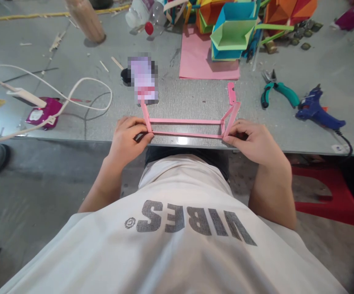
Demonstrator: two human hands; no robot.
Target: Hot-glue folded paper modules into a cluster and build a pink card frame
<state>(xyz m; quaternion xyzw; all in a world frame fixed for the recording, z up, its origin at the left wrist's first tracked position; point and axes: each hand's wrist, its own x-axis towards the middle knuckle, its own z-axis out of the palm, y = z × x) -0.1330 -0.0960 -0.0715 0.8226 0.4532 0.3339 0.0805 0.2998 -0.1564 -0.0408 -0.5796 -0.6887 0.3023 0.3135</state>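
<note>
A pink frame of thin strips [186, 121] stands at the table's front edge, with two long parallel bars and upright strips at both ends. My left hand [131, 136] pinches its left end near the bottom corner. At the right end, my right hand [249, 136] pinches the lower corner between thumb and fingers. A short pink piece with dark holes [231, 93] lies just behind the frame's right end. Behind the left end is a phone-like object [144, 77], blurred by pixels, and the left upright overlaps its lower edge.
Pliers [283, 92] and a blue glue gun [319, 110] lie right. Pink sheets [195, 61] and a folded paper model [234, 34] are behind. A purple adapter [50, 114] with a white cable [94, 79] lies left; a bottle [86, 20] stands back left.
</note>
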